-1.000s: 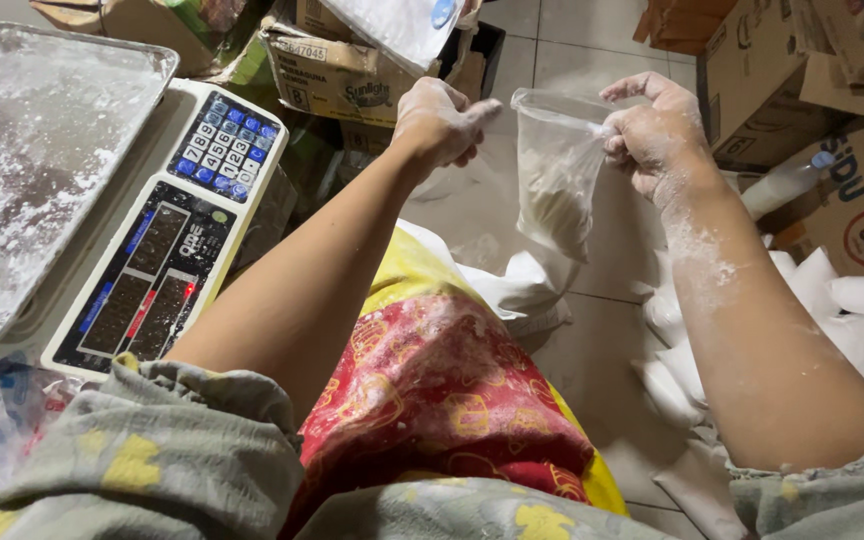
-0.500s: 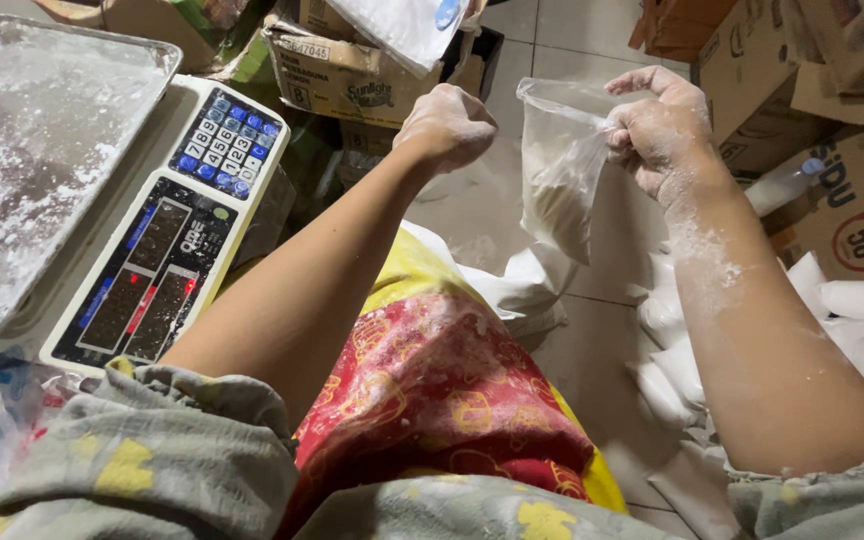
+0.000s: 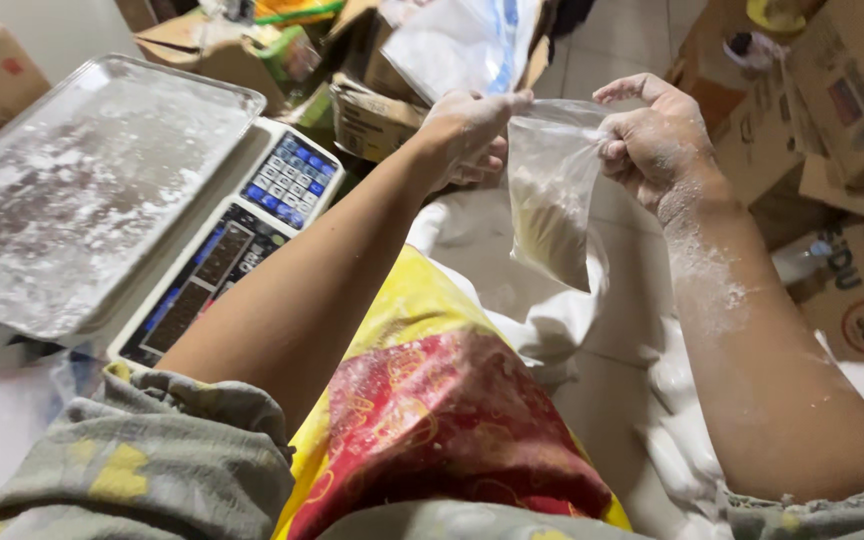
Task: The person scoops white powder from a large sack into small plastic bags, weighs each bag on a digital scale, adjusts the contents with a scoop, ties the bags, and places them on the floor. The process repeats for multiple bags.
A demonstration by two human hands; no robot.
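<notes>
A small clear plastic bag partly filled with pale powder hangs in the air in front of me. My left hand pinches the left side of its top edge. My right hand, dusted with white powder, grips the right side of the same edge. Both hands hold the bag up above my lap, where a red and yellow cloth lies.
A digital scale with a powder-covered metal tray stands at the left. Cardboard boxes crowd the right and the far side. White filled bags lie on the tiled floor by my right arm.
My left hand, which hung apart from the bag, has moved right and taken hold of its top edge. The bag now hangs between both hands.
</notes>
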